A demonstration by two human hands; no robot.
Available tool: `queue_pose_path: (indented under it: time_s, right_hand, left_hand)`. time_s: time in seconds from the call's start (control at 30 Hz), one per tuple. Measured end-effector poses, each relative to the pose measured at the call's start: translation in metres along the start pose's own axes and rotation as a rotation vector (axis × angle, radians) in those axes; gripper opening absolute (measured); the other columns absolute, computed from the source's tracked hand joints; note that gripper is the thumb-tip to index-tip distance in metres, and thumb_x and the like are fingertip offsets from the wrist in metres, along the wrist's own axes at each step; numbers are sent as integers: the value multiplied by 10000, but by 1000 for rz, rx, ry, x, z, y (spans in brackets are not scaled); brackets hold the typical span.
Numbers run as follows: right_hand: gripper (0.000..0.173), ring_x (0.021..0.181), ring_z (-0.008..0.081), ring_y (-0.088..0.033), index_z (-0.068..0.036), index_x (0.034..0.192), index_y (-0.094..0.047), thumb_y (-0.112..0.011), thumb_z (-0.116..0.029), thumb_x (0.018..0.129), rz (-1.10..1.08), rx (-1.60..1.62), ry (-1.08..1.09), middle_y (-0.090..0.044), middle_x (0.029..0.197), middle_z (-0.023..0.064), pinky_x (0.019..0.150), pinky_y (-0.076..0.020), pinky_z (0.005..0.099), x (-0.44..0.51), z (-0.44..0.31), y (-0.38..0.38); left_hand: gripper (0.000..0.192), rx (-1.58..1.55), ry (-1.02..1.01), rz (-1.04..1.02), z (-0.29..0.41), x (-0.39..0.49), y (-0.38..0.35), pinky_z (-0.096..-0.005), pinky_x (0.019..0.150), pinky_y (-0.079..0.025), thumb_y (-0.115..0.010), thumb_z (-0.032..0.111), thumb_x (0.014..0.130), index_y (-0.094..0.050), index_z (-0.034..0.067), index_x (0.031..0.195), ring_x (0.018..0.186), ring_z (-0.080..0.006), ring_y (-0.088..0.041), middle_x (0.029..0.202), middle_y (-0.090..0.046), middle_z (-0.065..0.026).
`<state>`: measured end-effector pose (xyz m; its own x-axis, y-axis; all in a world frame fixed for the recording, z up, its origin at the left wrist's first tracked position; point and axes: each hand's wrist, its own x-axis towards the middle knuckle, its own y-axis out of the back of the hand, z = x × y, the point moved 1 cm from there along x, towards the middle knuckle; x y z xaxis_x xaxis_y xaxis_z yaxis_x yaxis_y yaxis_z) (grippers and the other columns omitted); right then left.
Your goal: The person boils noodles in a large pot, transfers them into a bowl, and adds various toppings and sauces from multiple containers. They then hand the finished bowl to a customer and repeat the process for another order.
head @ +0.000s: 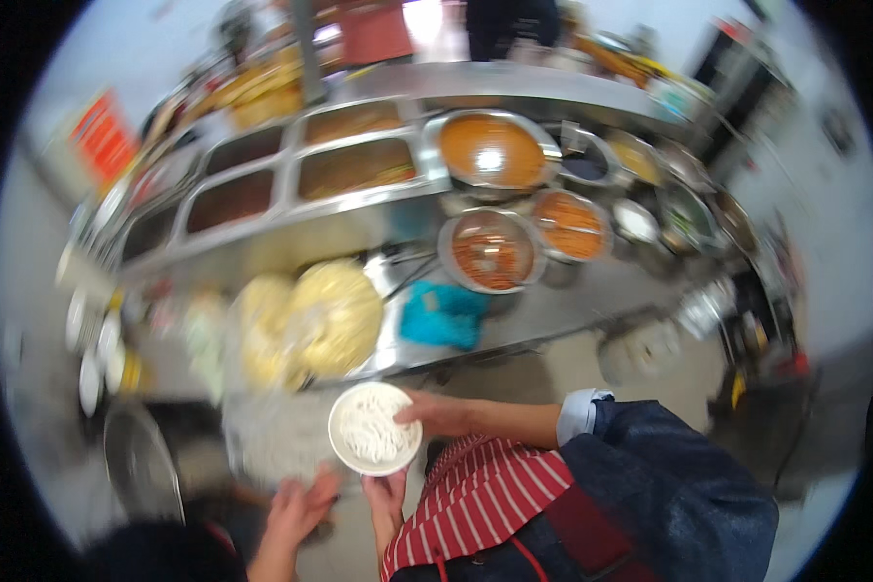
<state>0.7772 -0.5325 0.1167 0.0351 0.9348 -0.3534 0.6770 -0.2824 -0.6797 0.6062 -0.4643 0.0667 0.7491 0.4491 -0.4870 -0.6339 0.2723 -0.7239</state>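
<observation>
A white round bowl (340,452) holds white noodles (375,431). My right hand (436,413) grips its right side, the thumb reaching over the rim. From below, my left hand (387,491) supports the near side of the bowl; part of its fingers is hidden beneath. Just left of the bowl a co-worker's hand (302,505) is held with spread fingers, blurred and apart from it.
Beyond the bowl runs a steel counter (553,298) with bags of yellow noodles (335,313) and a teal cloth (442,314). Steel pans (284,207) and round bowls of red-orange food (491,251) stand behind. A large metal pot (142,458) is at left.
</observation>
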Motion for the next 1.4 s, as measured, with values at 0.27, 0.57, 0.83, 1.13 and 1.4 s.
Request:
queue_pose_path:
  time_s: [0.27,0.57,0.83,1.13,1.4]
  right_hand:
    - [731,1152,204,-443,-111,1386,-255,-637,-247,778,514,-1,351,-435,1276,78,902,-427,359,-165,18,74]
    - [738,1186,206,-424,-102,1411,-199,-617,-267,825,689,220,526,-410,1322,87,953,-398,357,-308,33,145]
    - [623,1029,216,-519,-112,1349,-337,-622,-308,831,1230,-142,432,-438,1270,158,839,-443,343,-476,-6,292]
    - [398,719,255,-620,-63,1092,-540,-672,-234,758,1712,-1030,479,-620,854,131,653,-499,355,-472,-177,445]
    - [156,755,348,-615,-41,801,-611,-641,-182,740,1712,-1264,55,-638,797,154,672,-494,438,-447,-225,485]
  left_hand:
    - [641,41,484,-482,-69,12,-124,-452,1037,-319,-515,354,859,-280,32,1360,1247,-296,-383,1358,-379,-148]
    - [728,550,707,-685,-194,52,-199,-454,1030,-320,-560,341,794,-255,25,1375,1239,-299,-400,1362,-381,-151]
    - [671,397,662,-517,-323,49,-289,-436,1005,-356,-582,315,788,-322,22,1333,1175,-284,-467,1293,-464,-134]
    - [713,545,522,-337,-325,74,-325,-436,987,-366,-597,337,787,-291,5,1339,1176,-266,-457,1301,-434,-156]
    - [722,470,551,-332,-345,145,-364,-432,977,-389,-616,260,786,-246,-6,1344,1176,-285,-456,1295,-415,-170]
